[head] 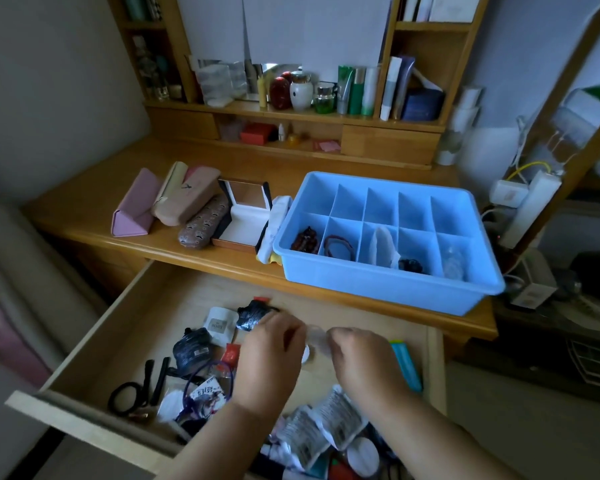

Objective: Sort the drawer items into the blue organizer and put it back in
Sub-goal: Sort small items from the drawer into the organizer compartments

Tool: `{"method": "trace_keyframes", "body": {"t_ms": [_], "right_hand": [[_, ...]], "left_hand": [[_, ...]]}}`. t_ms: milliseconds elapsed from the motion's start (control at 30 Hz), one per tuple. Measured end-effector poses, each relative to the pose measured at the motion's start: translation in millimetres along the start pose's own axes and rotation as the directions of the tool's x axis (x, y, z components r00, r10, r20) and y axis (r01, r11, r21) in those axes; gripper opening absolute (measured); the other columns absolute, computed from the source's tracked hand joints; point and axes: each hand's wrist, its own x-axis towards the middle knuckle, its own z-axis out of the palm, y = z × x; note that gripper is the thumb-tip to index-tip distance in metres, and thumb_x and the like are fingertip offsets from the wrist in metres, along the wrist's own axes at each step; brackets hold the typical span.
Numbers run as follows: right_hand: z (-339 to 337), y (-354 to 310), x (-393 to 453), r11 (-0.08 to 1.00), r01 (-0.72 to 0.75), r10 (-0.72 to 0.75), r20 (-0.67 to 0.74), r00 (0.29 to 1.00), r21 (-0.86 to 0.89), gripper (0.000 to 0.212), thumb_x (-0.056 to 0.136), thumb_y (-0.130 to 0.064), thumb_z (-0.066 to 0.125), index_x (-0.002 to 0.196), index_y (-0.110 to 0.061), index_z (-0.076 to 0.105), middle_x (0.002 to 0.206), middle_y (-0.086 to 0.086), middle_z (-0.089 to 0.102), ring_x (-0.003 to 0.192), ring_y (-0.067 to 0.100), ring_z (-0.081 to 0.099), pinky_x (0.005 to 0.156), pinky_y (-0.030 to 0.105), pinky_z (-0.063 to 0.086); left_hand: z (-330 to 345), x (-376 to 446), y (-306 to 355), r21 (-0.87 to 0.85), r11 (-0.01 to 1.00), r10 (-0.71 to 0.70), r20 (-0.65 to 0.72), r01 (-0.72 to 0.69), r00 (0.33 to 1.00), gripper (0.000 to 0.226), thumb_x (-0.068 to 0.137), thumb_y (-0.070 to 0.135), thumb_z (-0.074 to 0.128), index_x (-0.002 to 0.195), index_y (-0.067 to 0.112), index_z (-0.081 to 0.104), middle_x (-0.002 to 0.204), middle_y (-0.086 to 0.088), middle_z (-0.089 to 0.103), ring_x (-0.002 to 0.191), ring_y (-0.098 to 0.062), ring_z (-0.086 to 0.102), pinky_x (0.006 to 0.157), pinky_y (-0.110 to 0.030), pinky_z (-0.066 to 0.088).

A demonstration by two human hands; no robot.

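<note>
The blue organizer (378, 292) stands on the desk at the right, above the open wooden drawer (146, 299). Its near row holds dark beads, a reddish band, a white packet, a black item and a clear piece; the far row looks bare. Over the drawer's middle, my left hand (271, 355) and my right hand (357, 358) pinch a small clear plastic bag (317, 337) between them. Loose things lie in the drawer: black wrapped bundles (191, 349), black hair ties (125, 398), white sachets (321, 427) and a teal tube (407, 367).
On the desk to the left of the organizer lie a pink folded case (132, 209), glasses cases (191, 199) and an open box with a mirror lid (243, 216). Bottles and jars fill the shelf behind. Cables and a power strip (530, 206) hang at the right.
</note>
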Motion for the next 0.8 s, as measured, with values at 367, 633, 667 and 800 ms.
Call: {"method": "trace_keyframes", "body": {"t_ms": [367,633,667,800], "right_hand": [[-27.6,-14.8,2.6,0.065,-0.312,0.344,0.272,0.898,0.948,0.016,0.091,-0.019,0.059,0.099,-0.013,0.072,0.091,0.014,0.074,0.083,0.03,0.071,0.064,0.037,0.057],[-92.8,14.5,23.3,0.778,-0.193,0.422,-0.27,0.865,0.598,0.02,0.085,-0.021,0.06,0.071,-0.007,0.058,0.053,-0.001,0.05,0.051,0.018,0.047,0.048,0.029,0.037],[-112.9,22.4,35.4,0.857,-0.176,0.389,-0.382,0.839,0.485,0.022,0.084,-0.02,0.059,0.069,-0.005,0.056,0.052,0.0,0.049,0.051,0.018,0.045,0.047,0.028,0.033],[-159.0,39.5,90.0,0.954,-0.285,0.3,-0.345,0.889,0.095,0.014,0.085,-0.019,0.059,0.097,-0.015,0.063,0.093,0.004,0.064,0.088,0.029,0.059,0.072,0.033,0.047]], "left_hand": [[13.9,8.4,51.4,-0.57,0.755,-0.278,0.17,0.324,0.945,0.029,0.09,0.004,0.051,0.107,0.028,0.049,0.086,0.003,0.063,0.072,-0.016,0.065,0.061,-0.037,0.057],[-2.5,23.6,27.3,-0.664,0.687,-0.144,0.273,0.295,0.951,0.039,0.094,0.006,0.048,0.12,0.036,0.053,0.06,0.006,0.053,0.048,-0.008,0.047,0.045,-0.018,0.039],[-2.4,20.1,16.5,-0.629,0.721,-0.176,0.24,0.291,0.955,0.039,0.094,0.007,0.049,0.12,0.037,0.053,0.061,0.008,0.053,0.05,-0.006,0.048,0.046,-0.017,0.04],[-1.7,-9.4,-41.3,-0.317,0.889,-0.297,0.15,0.33,0.943,0.036,0.091,0.005,0.053,0.118,0.028,0.055,0.062,0.011,0.058,0.048,-0.003,0.046,0.046,-0.017,0.038]]}}
